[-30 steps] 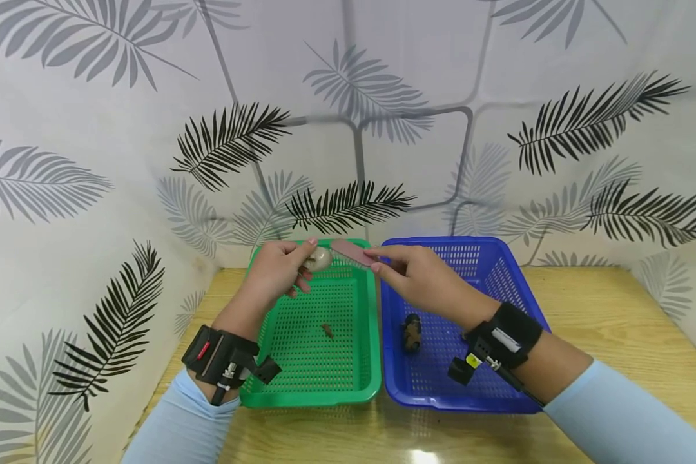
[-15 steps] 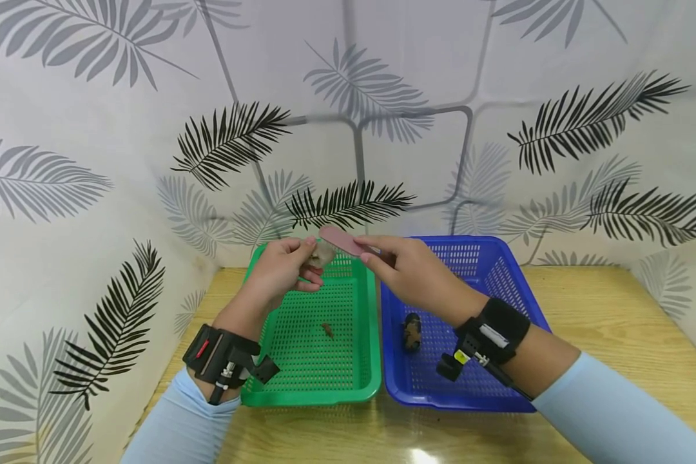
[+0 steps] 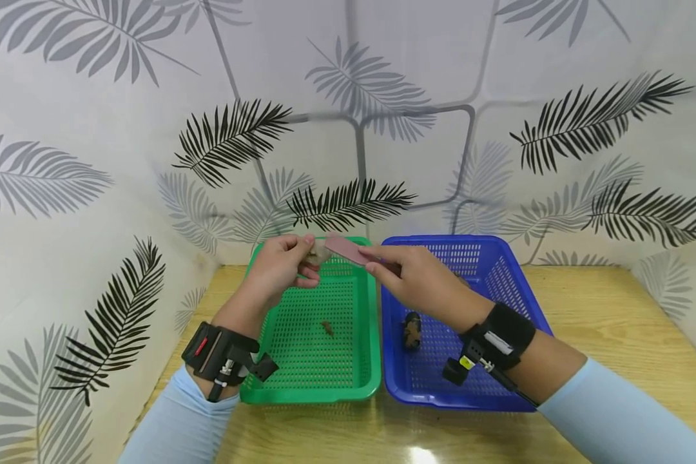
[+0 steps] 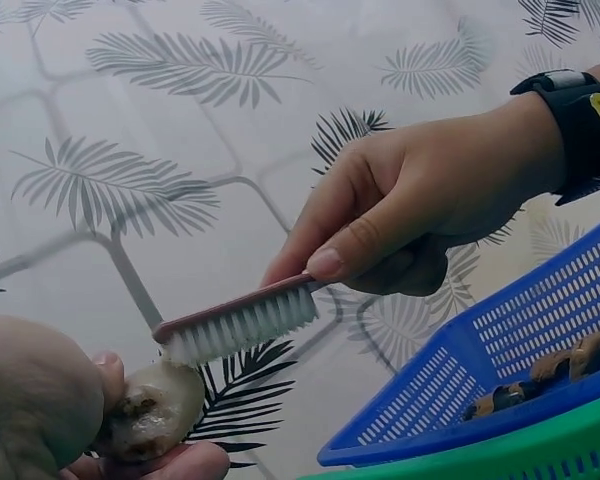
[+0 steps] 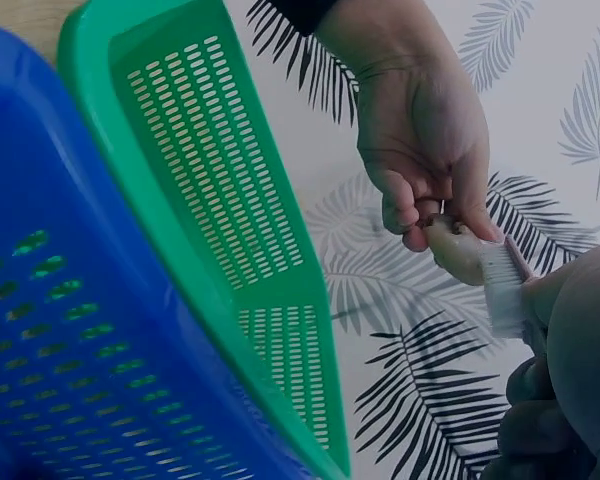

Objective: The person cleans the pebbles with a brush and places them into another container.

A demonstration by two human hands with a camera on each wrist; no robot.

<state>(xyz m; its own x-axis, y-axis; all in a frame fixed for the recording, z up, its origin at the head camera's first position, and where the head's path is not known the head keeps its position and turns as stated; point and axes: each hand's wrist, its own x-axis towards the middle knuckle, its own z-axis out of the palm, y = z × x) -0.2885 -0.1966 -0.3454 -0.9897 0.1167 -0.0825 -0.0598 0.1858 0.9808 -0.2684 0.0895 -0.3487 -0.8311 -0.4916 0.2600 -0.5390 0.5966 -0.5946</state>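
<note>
My left hand (image 3: 281, 267) pinches a pale, glossy, rounded piece (image 4: 165, 405) with brown patches, between thumb and fingers; what kind of thing it is, I cannot tell. From the right, my right hand (image 3: 417, 274) grips a brush (image 3: 345, 250) by its handle. The brush has a pinkish back and white bristles (image 4: 245, 330). In both wrist views the bristles meet the pale piece's upper edge. Both hands are raised above the far part of the green basket (image 3: 310, 397). Fingers cover part of the pale piece and most of the brush handle.
A small brown piece (image 3: 327, 328) lies in the green basket. Next to it on the wooden table (image 3: 591, 316) stands a blue basket (image 3: 461, 405), holding a dark and brown object (image 3: 412, 330) and other brown pieces (image 4: 585, 353). Leaf-patterned cloth hangs behind.
The brush first went left and up over the pale piece, then came back slightly down and right. My left hand has stayed nearly in place, turning the piece slightly.
</note>
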